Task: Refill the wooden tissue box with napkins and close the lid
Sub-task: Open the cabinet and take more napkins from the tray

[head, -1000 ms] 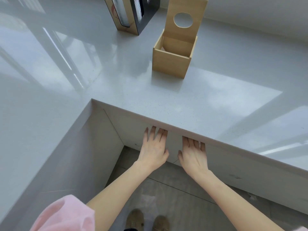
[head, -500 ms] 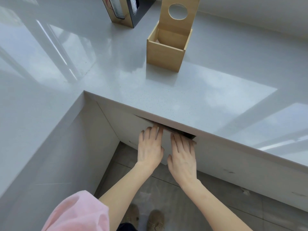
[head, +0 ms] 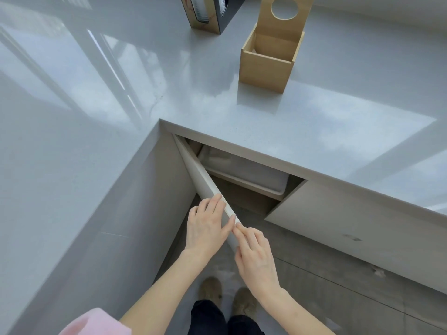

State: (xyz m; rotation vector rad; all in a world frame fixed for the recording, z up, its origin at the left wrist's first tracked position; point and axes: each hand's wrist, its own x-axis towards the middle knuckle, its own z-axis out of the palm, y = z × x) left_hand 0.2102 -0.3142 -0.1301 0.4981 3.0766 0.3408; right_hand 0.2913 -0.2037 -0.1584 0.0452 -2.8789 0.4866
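Observation:
The wooden tissue box (head: 264, 68) stands on the grey counter (head: 314, 131), its lid (head: 284, 25) with a round hole tipped up at the back. Something pale shows low inside the box. Below the counter a white cabinet door (head: 205, 182) is swung out toward me. My left hand (head: 206, 226) grips the door's top edge, fingers over it. My right hand (head: 254, 252) holds the same edge just behind, by the fingertips. Inside the cabinet a white bin (head: 244, 170) sits on a shelf; its contents look pale and unclear.
A black and wood holder (head: 208, 13) stands at the back of the counter, left of the box. A second counter runs along my left. A shut cabinet front (head: 338, 228) lies right of the opening. My shoes (head: 227, 293) are on the grey floor.
The cabinet door went from flush, to a narrow gap, to wide open toward me. Both hands moved from flat against its face to gripping its top edge. The bin inside came into view.

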